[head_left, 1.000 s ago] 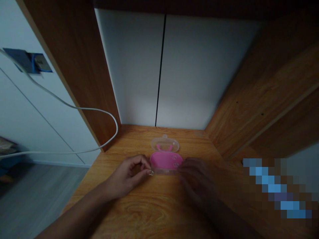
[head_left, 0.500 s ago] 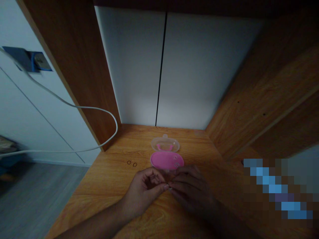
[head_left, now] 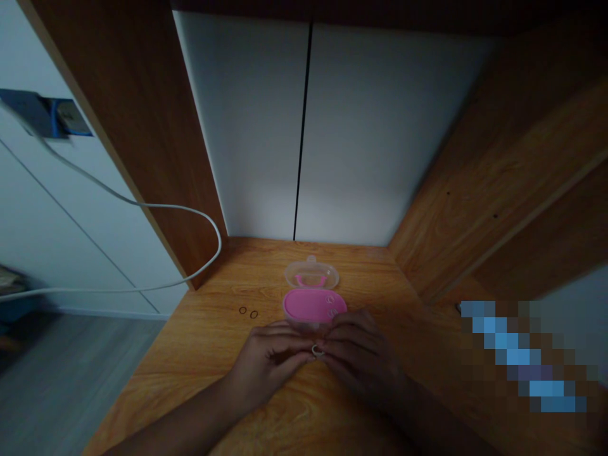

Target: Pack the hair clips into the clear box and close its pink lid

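My left hand (head_left: 268, 364) and my right hand (head_left: 361, 354) meet over the wooden desk (head_left: 199, 354), fingertips pinched together on a small pale ring (head_left: 316, 349). Just beyond them lies an open little case with a pink tray (head_left: 311, 304) and a clear lid (head_left: 311, 275) folded back. Two tiny rings sit in the tray's right end. On the desk to the left of the case lie two small dark rings (head_left: 248, 311), apart from both hands.
A white wall panel (head_left: 304, 126) closes the back of the nook, with wooden side walls left and right. A white cable (head_left: 142, 206) hangs off the left side over the floor. A blurred patch covers the lower right.
My left hand left the spot beside the case, where two dark rings now lie bare, and came to the middle. Both hands now pinch the small ring together.
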Demonstrator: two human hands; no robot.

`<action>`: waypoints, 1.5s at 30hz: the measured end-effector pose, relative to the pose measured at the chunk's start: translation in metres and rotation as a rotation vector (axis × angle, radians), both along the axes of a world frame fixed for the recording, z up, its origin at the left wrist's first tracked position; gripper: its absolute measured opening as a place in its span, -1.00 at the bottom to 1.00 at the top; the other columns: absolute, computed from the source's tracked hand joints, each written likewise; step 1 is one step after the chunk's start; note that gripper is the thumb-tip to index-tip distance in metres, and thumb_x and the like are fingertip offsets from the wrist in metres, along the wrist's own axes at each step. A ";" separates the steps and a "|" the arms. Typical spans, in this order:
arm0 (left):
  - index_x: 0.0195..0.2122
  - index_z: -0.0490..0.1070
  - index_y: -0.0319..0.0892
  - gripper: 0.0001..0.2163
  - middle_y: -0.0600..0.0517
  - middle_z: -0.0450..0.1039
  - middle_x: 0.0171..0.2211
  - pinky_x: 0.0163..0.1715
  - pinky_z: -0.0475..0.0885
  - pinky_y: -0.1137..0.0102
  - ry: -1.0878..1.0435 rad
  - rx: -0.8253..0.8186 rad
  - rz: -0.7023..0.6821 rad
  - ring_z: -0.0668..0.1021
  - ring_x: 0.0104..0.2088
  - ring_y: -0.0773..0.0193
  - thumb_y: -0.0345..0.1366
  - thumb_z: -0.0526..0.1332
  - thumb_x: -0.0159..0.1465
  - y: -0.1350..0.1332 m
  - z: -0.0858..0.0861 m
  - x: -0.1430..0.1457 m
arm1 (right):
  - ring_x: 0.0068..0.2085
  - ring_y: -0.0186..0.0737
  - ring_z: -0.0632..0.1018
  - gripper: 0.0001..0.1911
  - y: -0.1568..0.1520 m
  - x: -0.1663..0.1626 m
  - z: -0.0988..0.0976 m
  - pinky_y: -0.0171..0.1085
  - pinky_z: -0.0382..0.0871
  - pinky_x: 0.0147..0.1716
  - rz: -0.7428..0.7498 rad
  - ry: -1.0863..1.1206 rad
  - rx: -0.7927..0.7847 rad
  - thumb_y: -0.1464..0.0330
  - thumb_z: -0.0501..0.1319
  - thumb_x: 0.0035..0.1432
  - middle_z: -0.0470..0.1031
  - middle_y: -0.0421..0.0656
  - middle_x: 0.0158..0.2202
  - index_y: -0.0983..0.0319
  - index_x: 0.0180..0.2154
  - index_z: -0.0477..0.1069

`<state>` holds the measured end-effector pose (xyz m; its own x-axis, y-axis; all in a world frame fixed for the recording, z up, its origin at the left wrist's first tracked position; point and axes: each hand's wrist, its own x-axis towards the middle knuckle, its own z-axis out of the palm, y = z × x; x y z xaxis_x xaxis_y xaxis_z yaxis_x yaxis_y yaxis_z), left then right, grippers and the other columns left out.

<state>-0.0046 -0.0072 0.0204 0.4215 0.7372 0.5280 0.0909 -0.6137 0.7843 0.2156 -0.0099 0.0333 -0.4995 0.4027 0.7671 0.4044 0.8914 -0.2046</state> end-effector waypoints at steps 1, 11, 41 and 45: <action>-0.13 0.62 -0.06 -0.81 -0.02 0.66 -0.25 -0.21 0.56 0.38 0.013 0.038 0.013 0.66 -0.26 0.24 -0.40 0.34 0.25 0.000 -0.001 0.000 | -0.16 -0.21 0.53 -0.76 0.000 0.000 -0.001 -0.20 0.45 -0.15 -0.003 -0.007 -0.006 0.49 0.35 0.15 0.63 -0.18 -0.28 0.20 -0.12 0.50; -0.15 0.61 -0.06 -0.79 -0.01 0.67 -0.29 -0.25 0.57 0.39 0.039 0.154 0.047 0.66 -0.28 0.24 -0.48 0.33 0.23 -0.002 0.004 -0.002 | -0.15 -0.20 0.53 -0.74 0.000 -0.002 0.000 -0.19 0.45 -0.17 -0.004 -0.031 0.005 0.52 0.29 0.19 0.63 -0.15 -0.25 0.21 -0.07 0.48; -0.26 0.60 -0.13 -0.87 -0.03 0.63 -0.39 -0.31 0.53 0.35 0.053 0.105 0.048 0.62 -0.37 0.23 -0.47 0.32 0.20 -0.002 0.005 -0.002 | -0.20 -0.22 0.56 -0.87 0.000 -0.004 0.001 -0.22 0.46 -0.17 0.001 -0.002 -0.044 0.39 0.29 0.24 0.64 -0.18 -0.32 0.18 -0.14 0.49; -0.24 0.59 -0.11 -0.83 -0.03 0.64 -0.35 -0.30 0.54 0.34 0.019 0.127 0.077 0.64 -0.35 0.23 -0.49 0.33 0.18 -0.002 0.008 -0.002 | -0.21 -0.23 0.56 -0.85 0.000 -0.002 0.002 -0.23 0.47 -0.19 -0.016 0.033 -0.053 0.41 0.31 0.20 0.63 -0.20 -0.34 0.16 -0.15 0.49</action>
